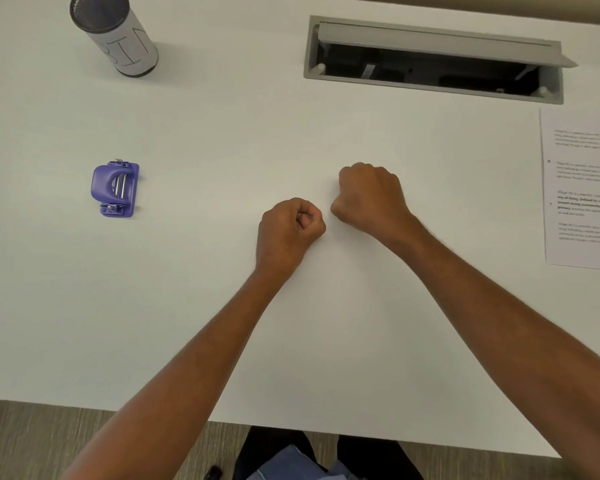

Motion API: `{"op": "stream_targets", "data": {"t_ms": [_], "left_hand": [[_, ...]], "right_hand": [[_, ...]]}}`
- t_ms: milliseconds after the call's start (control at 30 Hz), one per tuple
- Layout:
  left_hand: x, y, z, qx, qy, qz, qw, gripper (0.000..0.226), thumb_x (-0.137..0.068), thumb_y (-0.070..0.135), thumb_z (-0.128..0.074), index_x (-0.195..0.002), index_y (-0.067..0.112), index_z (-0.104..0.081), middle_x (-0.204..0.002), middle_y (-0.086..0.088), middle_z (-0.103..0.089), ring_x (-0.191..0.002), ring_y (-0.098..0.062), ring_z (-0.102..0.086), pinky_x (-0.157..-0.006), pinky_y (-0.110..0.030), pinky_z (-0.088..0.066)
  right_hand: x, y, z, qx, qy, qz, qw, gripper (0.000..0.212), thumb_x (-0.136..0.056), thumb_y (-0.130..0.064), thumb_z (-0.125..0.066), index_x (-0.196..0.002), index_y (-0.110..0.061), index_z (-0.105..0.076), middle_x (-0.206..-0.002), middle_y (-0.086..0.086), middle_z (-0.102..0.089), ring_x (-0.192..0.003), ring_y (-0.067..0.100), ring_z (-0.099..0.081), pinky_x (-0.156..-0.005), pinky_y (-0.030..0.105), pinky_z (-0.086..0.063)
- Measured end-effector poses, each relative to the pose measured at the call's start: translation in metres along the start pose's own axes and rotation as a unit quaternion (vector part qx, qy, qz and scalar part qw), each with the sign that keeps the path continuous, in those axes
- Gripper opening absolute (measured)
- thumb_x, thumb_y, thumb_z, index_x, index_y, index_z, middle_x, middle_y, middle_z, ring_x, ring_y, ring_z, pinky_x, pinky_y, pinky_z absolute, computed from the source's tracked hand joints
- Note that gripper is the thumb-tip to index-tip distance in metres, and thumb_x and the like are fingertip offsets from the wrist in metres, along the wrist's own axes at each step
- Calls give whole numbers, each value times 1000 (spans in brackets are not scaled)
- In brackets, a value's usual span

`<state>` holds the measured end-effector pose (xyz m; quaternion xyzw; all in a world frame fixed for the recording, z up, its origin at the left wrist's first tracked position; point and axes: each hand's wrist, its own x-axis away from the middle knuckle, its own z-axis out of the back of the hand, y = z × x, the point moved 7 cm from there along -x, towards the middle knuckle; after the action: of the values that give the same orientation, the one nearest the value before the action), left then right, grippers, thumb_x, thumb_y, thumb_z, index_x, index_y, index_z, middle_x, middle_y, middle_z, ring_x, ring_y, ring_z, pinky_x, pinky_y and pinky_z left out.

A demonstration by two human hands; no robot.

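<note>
Purple plastic hole punch [115,187], small and squat.

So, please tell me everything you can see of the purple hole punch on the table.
The purple hole punch is small and looks like plastic. It has a rounded lever on top, two shiny metal rods in its middle and small metal fittings at both ends. It sits flat on the white table, well to the left of the left hand. Nothing touches it.
</note>
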<state>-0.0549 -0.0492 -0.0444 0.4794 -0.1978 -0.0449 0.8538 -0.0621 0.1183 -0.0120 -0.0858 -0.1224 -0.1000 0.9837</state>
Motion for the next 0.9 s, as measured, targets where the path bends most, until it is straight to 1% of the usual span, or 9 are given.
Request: {"op": "stream_targets", "data": {"t_ms": [67,133,233,367,433,500,567,733,900], "left_hand": [[-1,-2,1,25,-1,12,1000,5,-84,20,-72,-80,20,-73,-72,-1,-67,-63,-7,-52,-66,-32,-52],[-2,-3,2,56,1,24,998,7,-85,19,-73,-78,22,-74,-64,7,-62,-60,-3,-51,-62,-19,-48],[-5,-5,8,101,12,44,994,6,-87,18,-74,-81,20,-76,-64,16,-58,-59,-3,-50,-59,-13,-45],[-9,-9,14,128,17,67,989,10,-88,28,-73,-85,20,-78,-67,9,-59,-63,-12,-53,-63,-30,-50],[-11,-8,18,147,21,76,986,11,-89,31,-73,-83,22,-79,-70,7,-61,-64,-12,-56,-65,-31,-53],[-14,-7,22,170,26,82,982,13,-91,30,-73,-81,23,-78,-72,5,-62,-62,-10,-59,-63,-26,-55],[-17,-5,26,196,32,86,976,12,-92,27,-74,-82,22,-78,-72,5,-63,-60,-8,-60,-59,-20,-54],[-31,7,53,228,57,82,968,19,-97,25,-75,-90,8,-79,-66,9,-64,-56,-6,-59,-58,-17,-53],[-56,20,106,241,94,56,964,19,-99,25,-74,-94,9,-80,-63,10,-65,-56,-6,-59,-59,-16,-54]], "right_hand": [[6,18,-5,-95,5,-46,994,6,-80,-16,-61,-77,-10,-61,-77,2,-63,-71,30,-61,-61,36,-49],[14,39,-10,-257,5,-112,960,8,-78,-24,-66,-77,-17,-68,-75,-7,-71,-70,19,-66,-63,32,-54],[22,62,-15,-509,6,-177,842,7,-74,-24,-72,-74,-17,-71,-65,-10,-69,-60,10,-65,-56,27,-54],[26,75,-17,-689,18,-208,693,5,-83,-14,-72,-78,-15,-71,-68,-1,-65,-61,15,-63,-55,27,-52],[26,75,-18,-739,10,-208,641,7,-85,-11,-73,-80,-14,-71,-74,3,-64,-64,17,-62,-56,28,-51],[24,68,-18,-768,-1,-201,608,8,-87,-11,-73,-80,-14,-71,-76,4,-63,-65,17,-61,-57,28,-51],[21,56,-17,-780,-13,-188,596,8,-88,-10,-73,-81,-14,-71,-77,5,-63,-66,17,-61,-57,28,-51],[1,9,-7,-780,-43,-149,606,9,-93,-7,-70,-85,-11,-70,-78,6,-62,-67,17,-61,-59,28,-52],[-33,-48,13,-776,-62,-113,617,7,-98,-6,-68,-91,-8,-70,-78,5,-63,-67,17,-62,-61,28,-55]]}}
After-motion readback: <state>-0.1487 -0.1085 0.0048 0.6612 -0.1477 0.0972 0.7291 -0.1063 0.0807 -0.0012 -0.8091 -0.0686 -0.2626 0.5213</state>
